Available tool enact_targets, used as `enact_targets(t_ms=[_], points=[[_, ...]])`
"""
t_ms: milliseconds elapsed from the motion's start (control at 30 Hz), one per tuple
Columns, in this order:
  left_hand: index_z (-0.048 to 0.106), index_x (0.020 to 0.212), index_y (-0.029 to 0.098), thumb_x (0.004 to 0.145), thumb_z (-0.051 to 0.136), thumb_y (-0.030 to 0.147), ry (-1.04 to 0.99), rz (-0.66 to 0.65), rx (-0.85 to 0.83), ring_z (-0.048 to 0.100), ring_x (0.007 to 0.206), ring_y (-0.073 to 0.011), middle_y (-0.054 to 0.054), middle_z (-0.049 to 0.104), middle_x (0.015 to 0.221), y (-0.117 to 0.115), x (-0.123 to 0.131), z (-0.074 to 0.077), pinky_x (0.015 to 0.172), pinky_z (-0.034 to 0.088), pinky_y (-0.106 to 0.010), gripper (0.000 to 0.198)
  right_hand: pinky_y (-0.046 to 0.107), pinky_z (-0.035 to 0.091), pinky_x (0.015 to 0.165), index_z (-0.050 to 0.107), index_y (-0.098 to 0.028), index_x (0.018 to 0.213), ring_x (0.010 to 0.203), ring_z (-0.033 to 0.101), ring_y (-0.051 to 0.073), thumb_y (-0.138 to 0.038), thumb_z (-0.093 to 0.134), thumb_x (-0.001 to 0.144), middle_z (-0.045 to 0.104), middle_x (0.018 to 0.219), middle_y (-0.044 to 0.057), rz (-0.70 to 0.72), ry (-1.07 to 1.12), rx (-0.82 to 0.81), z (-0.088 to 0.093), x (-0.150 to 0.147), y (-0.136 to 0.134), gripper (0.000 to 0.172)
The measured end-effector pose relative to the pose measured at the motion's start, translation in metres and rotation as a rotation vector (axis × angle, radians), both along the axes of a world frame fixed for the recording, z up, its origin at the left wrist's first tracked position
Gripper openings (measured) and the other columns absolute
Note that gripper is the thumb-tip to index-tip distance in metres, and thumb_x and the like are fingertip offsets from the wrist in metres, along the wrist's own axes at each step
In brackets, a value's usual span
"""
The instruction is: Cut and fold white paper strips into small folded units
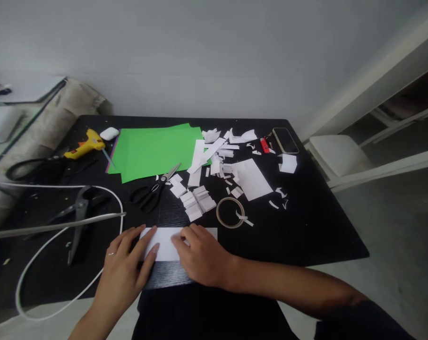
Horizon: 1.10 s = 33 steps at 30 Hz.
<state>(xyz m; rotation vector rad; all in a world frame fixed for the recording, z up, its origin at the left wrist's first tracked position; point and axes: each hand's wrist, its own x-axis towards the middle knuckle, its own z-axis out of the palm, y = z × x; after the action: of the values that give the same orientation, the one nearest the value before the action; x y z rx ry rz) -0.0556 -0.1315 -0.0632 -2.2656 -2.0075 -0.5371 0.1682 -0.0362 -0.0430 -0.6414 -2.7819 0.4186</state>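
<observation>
A folded-looking strip of white paper (165, 243) lies flat along the near edge of the black table. My left hand (129, 257) rests on its left end, fingers spread and extended, a ring on one of them. On the right part of the strip my right hand (203, 255) presses down with curled fingers, its thumb close to the index finger. Whatever may be between those fingers is hidden. Just beyond the strip are small folded white paper pieces (199, 203) and a roll of tape (218, 217). Black-handled scissors (155, 189) lie farther left.
Green sheets (153, 148) lie at the back, near a yellow glue gun (88, 144) and a white mouse (109, 133). White paper scraps (217, 151), a red lighter (264, 145) and a phone (285, 140) are at the right. A white cable (26, 274) loops beside dark-handled pliers (80, 217).
</observation>
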Motion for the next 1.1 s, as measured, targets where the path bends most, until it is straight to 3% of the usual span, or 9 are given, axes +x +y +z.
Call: enact_targets(t_ms=[133,233,500,733,1100], points=[[0.056,0.145,0.025,0.103,0.053,0.025,-0.017,-0.051,-0.004,0.056,0.127,-0.0396,-0.016,0.058,0.137,0.0,-0.001,0.0,0.101,0.048,-0.058,0.042,0.039,0.047,0.072,0.059,-0.005,0.125,0.084,0.055,0.027,-0.012,0.051,0.096,0.063,0.094,0.012,0.041,-0.042,0.039,0.0,-0.024,0.003,0.03],[0.052,0.149,0.023,0.102,0.054,0.021,-0.048,-0.094,0.018,0.054,0.132,-0.0384,-0.016,0.06,0.14,0.001,-0.001,-0.002,0.106,0.046,-0.057,0.046,0.038,0.048,0.069,0.059,-0.004,0.121,0.08,0.058,0.026,-0.012,0.05,0.097,0.065,0.091,0.012,0.055,-0.069,0.046,-0.001,-0.033,0.005,0.027],[0.051,0.15,0.023,0.101,0.057,0.021,-0.09,-0.102,0.012,0.057,0.133,-0.0374,-0.015,0.063,0.141,0.0,-0.003,-0.008,0.108,0.047,-0.057,0.049,0.04,0.05,0.071,0.055,0.002,0.136,0.083,0.062,0.027,-0.018,0.049,0.103,0.069,0.093,0.013,0.0,-0.002,0.074,-0.016,-0.031,0.002,0.039],[0.051,0.15,0.023,0.102,0.057,0.021,-0.089,-0.097,0.012,0.058,0.132,-0.0378,-0.016,0.063,0.14,0.001,-0.002,-0.005,0.105,0.049,-0.058,0.048,0.039,0.051,0.073,0.06,-0.001,0.136,0.085,0.064,0.027,-0.02,0.048,0.106,0.07,0.094,0.013,-0.058,-0.037,0.03,-0.012,-0.015,0.003,0.038],[0.053,0.148,0.022,0.101,0.058,0.023,-0.113,-0.092,0.005,0.059,0.131,-0.0377,-0.016,0.063,0.141,0.001,-0.004,-0.007,0.106,0.05,-0.058,0.048,0.037,0.055,0.074,0.068,-0.006,0.13,0.084,0.066,0.024,-0.017,0.05,0.105,0.072,0.092,0.011,-0.196,-0.029,-0.017,-0.006,0.035,0.003,0.033]])
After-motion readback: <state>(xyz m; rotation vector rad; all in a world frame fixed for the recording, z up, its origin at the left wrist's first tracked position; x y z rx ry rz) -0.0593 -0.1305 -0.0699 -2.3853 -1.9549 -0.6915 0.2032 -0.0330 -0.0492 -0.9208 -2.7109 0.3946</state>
